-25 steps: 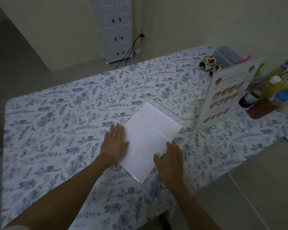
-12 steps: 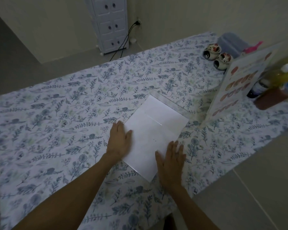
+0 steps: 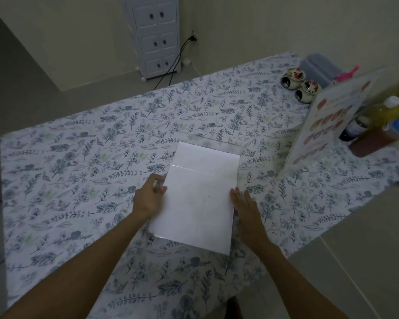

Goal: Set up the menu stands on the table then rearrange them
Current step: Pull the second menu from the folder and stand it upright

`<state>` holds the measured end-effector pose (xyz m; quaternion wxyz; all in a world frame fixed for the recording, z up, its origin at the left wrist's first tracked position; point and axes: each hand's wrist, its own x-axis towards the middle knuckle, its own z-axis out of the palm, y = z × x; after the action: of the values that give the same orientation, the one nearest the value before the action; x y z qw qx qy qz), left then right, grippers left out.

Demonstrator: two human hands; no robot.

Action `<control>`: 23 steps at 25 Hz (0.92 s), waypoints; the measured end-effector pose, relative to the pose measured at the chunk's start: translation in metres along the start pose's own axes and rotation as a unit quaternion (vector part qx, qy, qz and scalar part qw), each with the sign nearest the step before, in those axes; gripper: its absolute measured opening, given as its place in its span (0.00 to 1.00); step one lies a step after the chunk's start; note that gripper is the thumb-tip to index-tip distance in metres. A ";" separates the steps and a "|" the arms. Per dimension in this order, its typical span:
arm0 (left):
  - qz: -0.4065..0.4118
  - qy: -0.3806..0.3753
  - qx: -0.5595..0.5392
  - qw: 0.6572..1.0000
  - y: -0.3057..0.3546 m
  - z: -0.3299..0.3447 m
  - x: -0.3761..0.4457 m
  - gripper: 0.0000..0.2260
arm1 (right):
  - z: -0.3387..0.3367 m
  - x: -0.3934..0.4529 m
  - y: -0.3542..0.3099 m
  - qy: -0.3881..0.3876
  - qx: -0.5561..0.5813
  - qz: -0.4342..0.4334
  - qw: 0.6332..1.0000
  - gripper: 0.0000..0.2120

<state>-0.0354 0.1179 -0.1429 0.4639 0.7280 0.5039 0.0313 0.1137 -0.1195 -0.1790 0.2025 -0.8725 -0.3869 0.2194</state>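
One menu stand stands at two o'clock; both hands, left pinching and right flat, grip the second stand, which lies flat on the tabletop.

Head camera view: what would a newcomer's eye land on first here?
The bright white menu stand lying flat mid-table, with the left hand at its left edge and the right hand at its right edge. Next, the upright picture menu stand at the table's right, in front of a cluster of bottles.
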 end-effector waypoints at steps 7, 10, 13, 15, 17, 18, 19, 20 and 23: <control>-0.044 -0.115 -0.264 0.957 0.019 -0.042 0.006 0.16 | -0.048 0.008 -0.027 0.139 0.171 -0.026 0.975 0.20; 0.018 -0.061 -0.308 0.949 0.023 -0.048 0.002 0.17 | -0.061 0.018 -0.039 0.213 0.164 -0.072 0.960 0.16; 0.115 0.053 -0.209 0.970 0.031 -0.045 -0.003 0.14 | -0.071 0.035 -0.053 0.229 0.213 -0.057 0.948 0.11; 0.151 0.100 -0.206 0.962 0.036 -0.042 -0.006 0.11 | -0.079 0.045 -0.059 0.221 0.228 -0.027 0.948 0.11; 0.178 0.100 -0.247 0.947 0.040 -0.041 -0.012 0.07 | -0.086 0.053 -0.062 0.220 0.261 -0.013 0.940 0.09; 0.198 0.091 -0.271 0.938 0.040 -0.040 -0.018 0.05 | -0.089 0.056 -0.062 0.211 0.285 -0.011 0.935 0.07; 0.214 0.089 -0.290 0.929 0.039 -0.038 -0.024 0.04 | -0.092 0.058 -0.061 0.197 0.304 -0.012 0.932 0.07; 0.218 0.095 -0.306 0.922 0.039 -0.036 -0.030 0.03 | -0.097 0.060 -0.063 0.181 0.304 -0.014 0.935 0.06; 0.188 0.142 -0.357 0.904 0.038 -0.028 -0.047 0.05 | -0.109 0.064 -0.069 0.125 0.279 -0.036 0.951 0.02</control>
<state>-0.0457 0.0978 -0.0806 0.6020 0.5828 0.3729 0.3985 0.1707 -0.0472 -0.0677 0.4927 -0.7869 -0.3129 0.2002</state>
